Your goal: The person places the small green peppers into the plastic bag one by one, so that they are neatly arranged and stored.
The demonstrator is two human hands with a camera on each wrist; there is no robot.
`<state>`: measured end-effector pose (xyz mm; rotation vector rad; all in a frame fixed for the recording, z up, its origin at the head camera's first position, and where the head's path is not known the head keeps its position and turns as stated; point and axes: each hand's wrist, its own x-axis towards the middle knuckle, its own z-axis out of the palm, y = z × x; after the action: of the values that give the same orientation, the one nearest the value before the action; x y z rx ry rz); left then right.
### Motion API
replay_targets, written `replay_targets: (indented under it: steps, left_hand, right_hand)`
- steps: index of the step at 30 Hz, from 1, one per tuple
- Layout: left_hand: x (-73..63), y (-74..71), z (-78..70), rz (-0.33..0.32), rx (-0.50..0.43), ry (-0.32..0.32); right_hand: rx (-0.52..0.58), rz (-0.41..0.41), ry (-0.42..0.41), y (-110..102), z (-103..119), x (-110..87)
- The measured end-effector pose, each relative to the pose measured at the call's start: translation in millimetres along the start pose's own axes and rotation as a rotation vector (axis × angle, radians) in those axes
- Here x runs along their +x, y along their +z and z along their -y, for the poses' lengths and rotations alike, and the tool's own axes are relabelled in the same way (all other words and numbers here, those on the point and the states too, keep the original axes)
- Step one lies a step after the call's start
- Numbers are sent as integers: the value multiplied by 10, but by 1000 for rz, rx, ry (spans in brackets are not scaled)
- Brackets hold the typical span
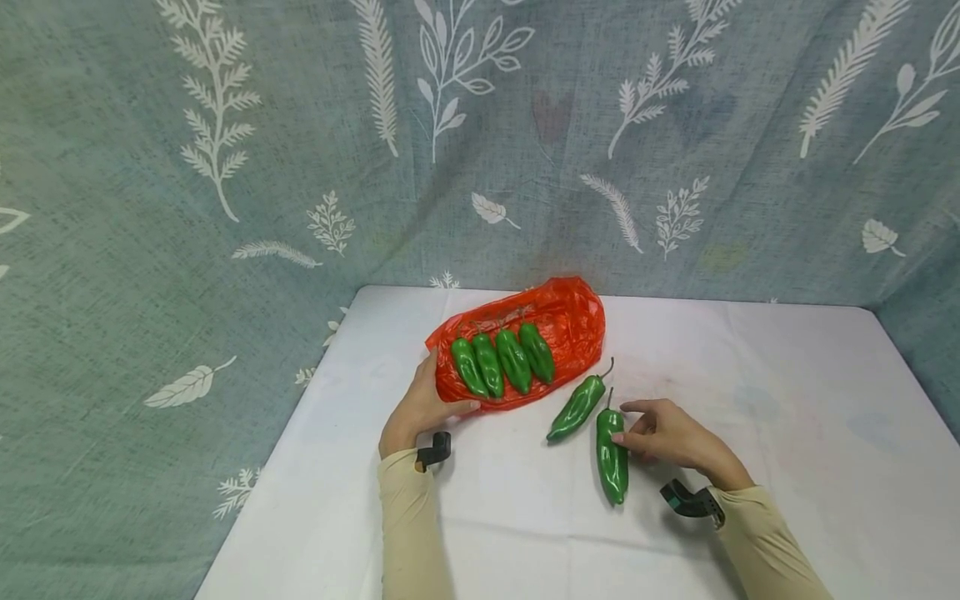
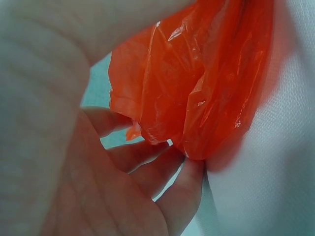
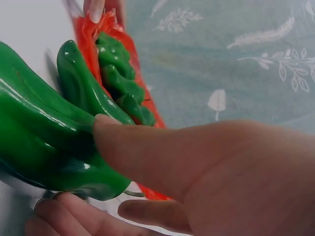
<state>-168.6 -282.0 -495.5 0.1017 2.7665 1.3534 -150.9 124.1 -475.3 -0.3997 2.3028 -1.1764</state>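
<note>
Glossy green, long, tapering pepper with a thin stem (image 1: pixel 612 457) lies off the near right side of the crinkled, translucent red plastic bag (image 1: pixel 577 321), outside it, with its stem toward the bag and its narrow tip pointing away. The right hand (image 1: pixel 667 435), on the far side of this pepper from the bag, pinches it: the right wrist view shows the thumb laid on its shiny skin and other fingers below it.

A second glossy green pepper, slanted, with a curved stem (image 1: pixel 576 408) lies between the held pepper and the bag, also outside it and just beside its near edge. On the bag, four plump green peppers (image 1: pixel 513 360) lie side by side in a row, their stems toward its far edge.

At the bag's left end, the left hand (image 1: pixel 422 408) holds the edge, thumb along the near side and the other fingers bent behind the plastic; how firmly it grips, I cannot tell.

Bag and peppers rest on a table with a white cloth (image 1: pixel 757 392). Behind the bag hangs a grey-green curtain printed with white leaves (image 1: pixel 442 208). Pale yellow sleeves (image 1: pixel 412 533) cover both forearms, on the bag's near side.
</note>
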Motion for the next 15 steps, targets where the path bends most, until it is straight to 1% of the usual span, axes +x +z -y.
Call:
replay_targets:
  steps: [2, 7, 11, 13, 15]
  left_hand:
    - [7, 1, 1, -1, -10, 9]
    - [7, -1, 1, 0, -13, -3]
    - [5, -1, -11, 2, -22, -1]
    - [-3, -1, -21, 1, -22, -8]
    - [-12, -1, -26, 1, -16, -32]
  right_hand:
    - [6, 3, -19, 1, -5, -1]
    - [5, 8, -47, -3, -29, 0]
    - [-14, 8, -49, -17, -41, 4]
    - [-24, 7, -50, -24, -46, 6]
    - [-21, 8, -45, -19, -53, 12]
